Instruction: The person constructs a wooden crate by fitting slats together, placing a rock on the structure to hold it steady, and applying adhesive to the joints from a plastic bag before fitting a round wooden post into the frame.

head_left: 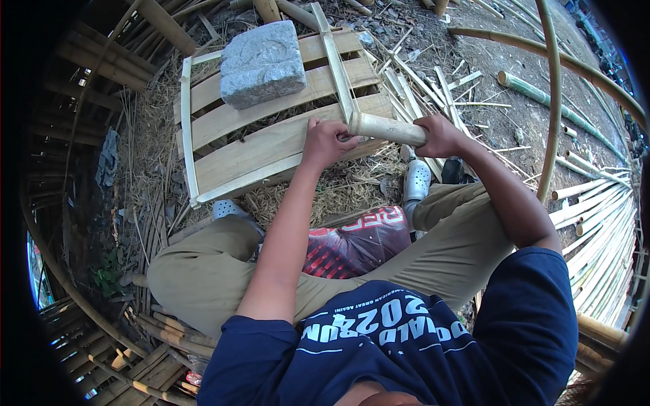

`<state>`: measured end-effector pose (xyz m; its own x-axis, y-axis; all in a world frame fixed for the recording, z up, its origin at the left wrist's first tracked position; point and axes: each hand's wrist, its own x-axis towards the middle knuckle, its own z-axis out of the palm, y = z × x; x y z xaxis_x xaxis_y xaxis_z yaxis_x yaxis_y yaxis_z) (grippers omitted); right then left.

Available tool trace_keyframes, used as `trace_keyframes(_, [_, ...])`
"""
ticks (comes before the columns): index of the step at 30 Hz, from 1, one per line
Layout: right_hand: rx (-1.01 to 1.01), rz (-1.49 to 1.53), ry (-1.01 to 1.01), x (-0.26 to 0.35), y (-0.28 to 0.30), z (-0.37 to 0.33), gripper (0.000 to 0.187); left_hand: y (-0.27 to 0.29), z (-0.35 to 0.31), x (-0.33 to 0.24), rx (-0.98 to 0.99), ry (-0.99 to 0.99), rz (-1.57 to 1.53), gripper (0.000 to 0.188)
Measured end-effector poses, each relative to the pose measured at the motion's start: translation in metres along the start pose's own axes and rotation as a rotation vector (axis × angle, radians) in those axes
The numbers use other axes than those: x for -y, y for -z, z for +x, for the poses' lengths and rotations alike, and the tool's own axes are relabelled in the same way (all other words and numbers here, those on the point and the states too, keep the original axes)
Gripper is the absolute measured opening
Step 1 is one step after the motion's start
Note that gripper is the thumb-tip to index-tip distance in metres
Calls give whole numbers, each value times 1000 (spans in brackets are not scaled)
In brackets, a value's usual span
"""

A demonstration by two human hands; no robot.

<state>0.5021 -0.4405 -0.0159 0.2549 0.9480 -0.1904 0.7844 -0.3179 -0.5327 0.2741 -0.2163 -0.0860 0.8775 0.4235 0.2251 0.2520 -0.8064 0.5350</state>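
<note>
My right hand (439,137) is closed around one end of a short, thick bamboo length (387,128), held roughly level. The bamboo's other end lies over the near right part of a slatted wooden panel (257,152), by the lower end of a pale cross strip (333,62). Beside that end, my left hand (328,142) has its fingers curled and pinched at the panel's near edge; what they hold is hidden. A rough grey stone block (263,65) rests on the panel's slats.
Split bamboo strips (433,95) litter the ground right of the panel. A green bamboo pole (531,91) lies farther right, with a bundle of pale poles (599,237) nearer. A curved upright pole (552,101) stands beside my right arm. Printed sacking (355,247) lies between my legs.
</note>
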Motion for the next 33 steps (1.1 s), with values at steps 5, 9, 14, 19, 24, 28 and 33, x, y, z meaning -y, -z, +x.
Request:
trace_keyframes(5, [-41, 2, -13, 2, -1, -6, 43, 0, -2, -5, -35, -23, -133, 29])
trace_keyframes(9, [-33, -97, -37, 8, -1, -8, 38, 3, 1, -3, 34, -10, -20, 26])
trace_keyframes(14, [-152, 126, -2, 19, 3, -11, 37, -2, -1, -2, -31, -39, -151, 25])
trace_keyframes(19, [-53, -32, 82, 18, -5, -13, 41, -4, 1, 7, -35, -109, -38, 23])
trace_keyframes(24, [-85, -124, -42, 17, -14, -15, 39, -6, 3, 8, -66, -101, -64, 22])
trace_keyframes(28, [-148, 163, 1, 26, -7, -18, 38, -1, -3, -1, -69, -46, -215, 22])
trace_keyframes(33, [-137, 10, -19, 24, -4, -22, 36, 0, -5, 0, -73, -74, -206, 20])
